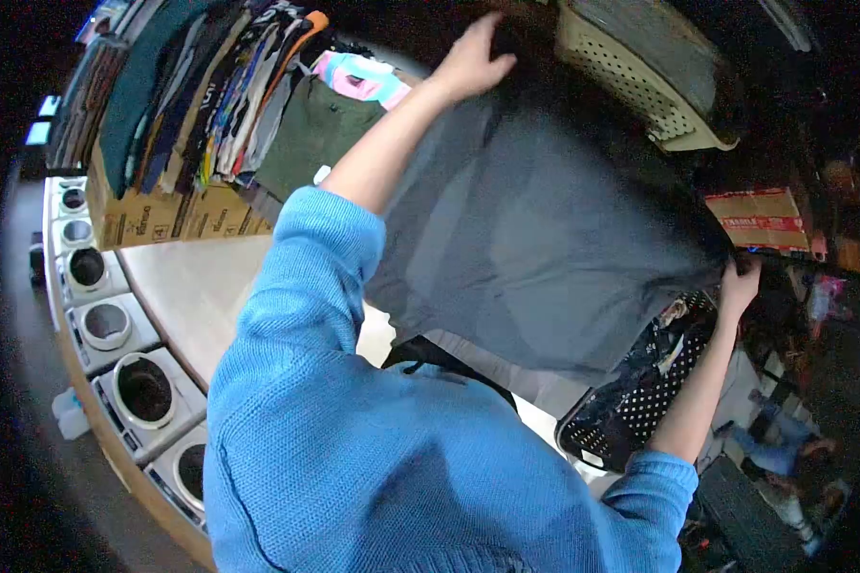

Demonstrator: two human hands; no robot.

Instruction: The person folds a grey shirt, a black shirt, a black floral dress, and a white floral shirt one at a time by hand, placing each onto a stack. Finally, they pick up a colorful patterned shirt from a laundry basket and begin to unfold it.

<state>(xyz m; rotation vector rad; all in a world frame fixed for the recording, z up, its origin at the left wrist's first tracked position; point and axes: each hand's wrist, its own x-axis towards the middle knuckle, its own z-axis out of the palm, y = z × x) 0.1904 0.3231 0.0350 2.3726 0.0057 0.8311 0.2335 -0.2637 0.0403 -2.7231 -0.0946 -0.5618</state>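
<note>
A large dark grey cloth (545, 229) is spread out in front of my body, its folds slightly blurred; its exact kind of garment or sheet I cannot make out. My left hand (473, 62) is stretched out at its far left edge, thumb and fingers apart. At the right edge, my right hand (741, 285) has its fingers closed on the cloth. Under the near right part of the cloth lies a black bag with white dots (645, 411), with dark crumpled fabric in it.
Folded clothes (229, 95) stand in a row on cardboard boxes (186, 215) at the left. A beige perforated basket (631, 86) is at the far right, near an opened carton (760, 215). Several front-loading machines (143, 390) line the left side. A pale tabletop (191, 286) shows.
</note>
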